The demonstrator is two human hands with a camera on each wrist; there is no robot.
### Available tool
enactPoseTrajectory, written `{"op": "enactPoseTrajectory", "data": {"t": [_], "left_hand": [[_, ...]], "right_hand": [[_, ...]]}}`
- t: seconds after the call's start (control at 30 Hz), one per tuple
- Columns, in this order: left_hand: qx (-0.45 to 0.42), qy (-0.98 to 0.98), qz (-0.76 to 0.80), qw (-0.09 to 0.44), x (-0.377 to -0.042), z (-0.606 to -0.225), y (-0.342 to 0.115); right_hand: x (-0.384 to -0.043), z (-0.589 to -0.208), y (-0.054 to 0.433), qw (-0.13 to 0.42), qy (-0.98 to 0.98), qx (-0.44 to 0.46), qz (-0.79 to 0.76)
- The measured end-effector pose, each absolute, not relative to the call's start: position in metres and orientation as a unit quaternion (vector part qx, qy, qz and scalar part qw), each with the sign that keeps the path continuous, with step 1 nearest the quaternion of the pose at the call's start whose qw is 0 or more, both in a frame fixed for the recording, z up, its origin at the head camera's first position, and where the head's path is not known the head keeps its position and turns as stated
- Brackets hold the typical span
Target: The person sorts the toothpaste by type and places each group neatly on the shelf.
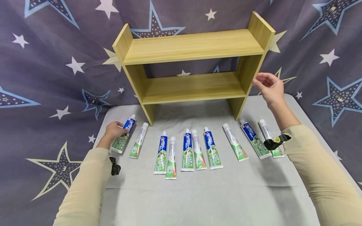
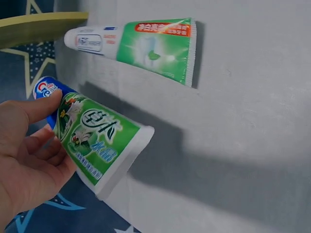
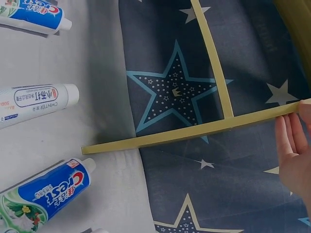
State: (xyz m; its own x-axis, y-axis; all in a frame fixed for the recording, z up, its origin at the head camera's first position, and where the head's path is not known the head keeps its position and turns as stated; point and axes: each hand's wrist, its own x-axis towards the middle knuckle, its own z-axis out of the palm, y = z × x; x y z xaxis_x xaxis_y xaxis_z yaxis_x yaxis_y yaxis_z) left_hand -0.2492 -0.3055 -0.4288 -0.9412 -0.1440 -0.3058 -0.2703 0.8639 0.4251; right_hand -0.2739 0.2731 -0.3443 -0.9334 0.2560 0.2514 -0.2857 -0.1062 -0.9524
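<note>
My left hand (image 1: 113,130) grips a blue and green Crest toothpaste tube (image 1: 121,138) near its cap end, at the left of the row. In the left wrist view, the thumb lies over the blue part of that tube (image 2: 97,136), which is tilted and casts a shadow on the cloth. Beside it lies a white and green toothpaste tube (image 2: 155,48). At the right, my right hand (image 1: 271,88) holds the side panel of a wooden shelf (image 1: 195,88). In the right wrist view, its fingers meet the panel's edge (image 3: 194,131), the thumb partly cut off by the frame.
Several more tubes lie before the shelf: a pair (image 1: 171,160) left of centre, a middle group (image 1: 187,153), and a right group with a white-green tube (image 1: 236,144) and a Crest tube (image 1: 255,141). A grey cloth (image 1: 198,201) covers the table; a starred curtain (image 1: 70,37) hangs behind.
</note>
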Motion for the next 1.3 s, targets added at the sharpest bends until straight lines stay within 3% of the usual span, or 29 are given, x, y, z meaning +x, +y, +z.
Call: {"op": "enactPoseTrajectory", "data": {"t": [0.47, 1.3], "left_hand": [[-0.217, 0.873, 0.385, 0.205, -0.244, -0.415, -0.295], [-0.213, 0.795, 0.486, 0.295, -0.223, -0.377, -0.241]], "right_hand": [[-0.274, -0.346, 0.273, 0.175, -0.64, 0.004, 0.748], [-0.27, -0.341, 0.272, 0.166, -0.651, -0.016, 0.74]]}}
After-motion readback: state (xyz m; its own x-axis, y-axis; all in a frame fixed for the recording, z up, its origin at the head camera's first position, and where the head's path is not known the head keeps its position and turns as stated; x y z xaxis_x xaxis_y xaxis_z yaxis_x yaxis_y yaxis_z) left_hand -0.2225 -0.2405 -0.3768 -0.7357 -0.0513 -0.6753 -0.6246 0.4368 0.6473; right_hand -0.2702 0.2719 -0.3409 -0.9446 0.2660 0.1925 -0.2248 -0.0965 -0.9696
